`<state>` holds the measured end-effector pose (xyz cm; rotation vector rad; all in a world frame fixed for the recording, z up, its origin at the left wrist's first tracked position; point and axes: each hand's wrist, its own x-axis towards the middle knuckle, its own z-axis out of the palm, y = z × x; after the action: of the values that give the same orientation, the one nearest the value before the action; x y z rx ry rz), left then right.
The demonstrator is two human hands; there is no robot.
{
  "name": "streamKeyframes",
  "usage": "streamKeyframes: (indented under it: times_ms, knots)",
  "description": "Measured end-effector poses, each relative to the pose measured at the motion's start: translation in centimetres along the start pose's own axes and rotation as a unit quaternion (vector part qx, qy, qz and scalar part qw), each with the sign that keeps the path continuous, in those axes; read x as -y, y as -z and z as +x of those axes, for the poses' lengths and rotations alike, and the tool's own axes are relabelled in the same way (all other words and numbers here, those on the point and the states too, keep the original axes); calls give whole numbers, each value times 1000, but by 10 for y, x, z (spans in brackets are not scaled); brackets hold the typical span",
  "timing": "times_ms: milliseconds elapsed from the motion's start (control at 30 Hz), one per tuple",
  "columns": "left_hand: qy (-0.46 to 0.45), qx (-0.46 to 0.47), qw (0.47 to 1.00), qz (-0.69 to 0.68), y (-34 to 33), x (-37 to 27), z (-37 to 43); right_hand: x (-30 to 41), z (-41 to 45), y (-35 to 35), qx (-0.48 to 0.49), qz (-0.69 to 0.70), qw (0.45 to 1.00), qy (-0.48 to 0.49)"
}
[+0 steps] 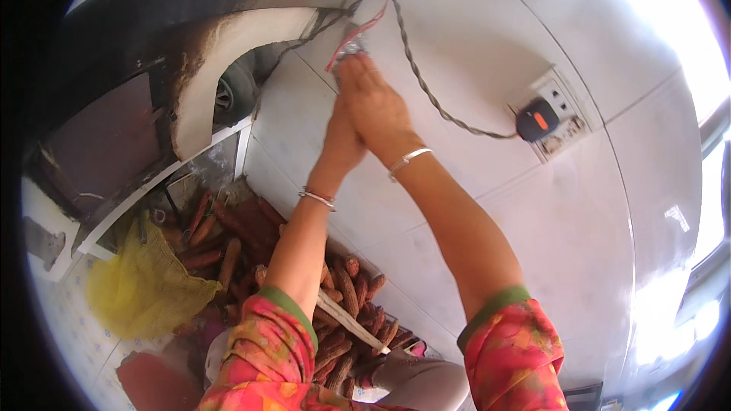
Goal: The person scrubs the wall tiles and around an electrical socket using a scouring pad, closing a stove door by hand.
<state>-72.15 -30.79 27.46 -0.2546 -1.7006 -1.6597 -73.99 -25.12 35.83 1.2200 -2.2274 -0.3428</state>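
Note:
Both arms reach up along the white tiled wall (434, 200), and the hands overlap. My right hand (381, 105) lies over part of my left hand (344, 131), its fingers straight and close together. At the fingertips is a crinkled, shiny silvery piece (354, 44), perhaps foil or a plastic wrapper. A pink string (368, 24) hangs beside it, looped at a dark twisted cord (408, 48). The overlap hides the palms and most of the left fingers, so the grip cannot be made out.
A black plug (537, 120) sits in the wall socket (565, 108). To the left stands a soot-stained stove (194, 74), with a dark round blower (234, 94) behind its rim. Below lie corn cobs (345, 288), a wooden stick (354, 322) and a yellow woven sack (148, 291).

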Motion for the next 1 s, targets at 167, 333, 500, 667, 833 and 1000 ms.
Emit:
streamKeyframes:
  times_ms: [167,333,500,667,833,1000]
  knots:
    - [-36,46,995,-77,-72,-75,-25,-43,-91,62,-58,-139,988,-28]
    - [-74,151,981,-94,-131,-127,-92,-41,-205,123,-5,-59,989,-138]
    - [-127,180,975,7,-126,-131,-107,-37,-220,123,33,-65,978,-197]
    - [-130,54,970,199,-87,-80,-59,-33,-121,82,24,-226,974,-9]
    - [-99,-81,969,211,-31,2,-17,-11,-25,8,-57,-107,992,24]
    - [-25,-80,995,58,-11,17,-15,9,-5,-20,-60,-28,998,7]
